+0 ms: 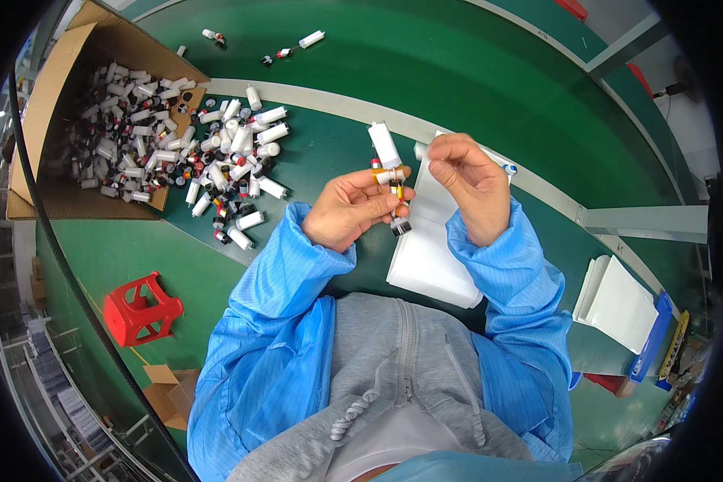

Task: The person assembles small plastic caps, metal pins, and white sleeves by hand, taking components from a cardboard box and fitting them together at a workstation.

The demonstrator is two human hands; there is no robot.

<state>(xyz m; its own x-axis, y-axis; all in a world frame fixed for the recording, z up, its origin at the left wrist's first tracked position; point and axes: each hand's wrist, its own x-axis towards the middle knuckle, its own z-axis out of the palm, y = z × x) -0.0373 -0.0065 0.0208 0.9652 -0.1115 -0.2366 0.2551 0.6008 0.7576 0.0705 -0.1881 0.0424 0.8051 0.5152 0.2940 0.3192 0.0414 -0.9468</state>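
My left hand (349, 209), in front of my chest, is closed on a small part with a white cylinder (384, 145) at its top. Red, yellow and black pieces show along the part, and an amber band (390, 174) lies across it near my fingertips. To the right, my right hand (474, 185) is raised with thumb and forefinger pinched. A small white piece (420, 150) shows at its fingertips; whether the fingers grip it is unclear. Beneath both hands, white sheets (432, 261) lie on the green table.
At left, a cardboard box (52, 104) tips its many white cylinder parts (237, 145) onto the table. A few loose parts (301, 46) lie beyond the grey rail. More white sheets (618, 301) rest at right. A red stool (142, 309) stands on the floor.
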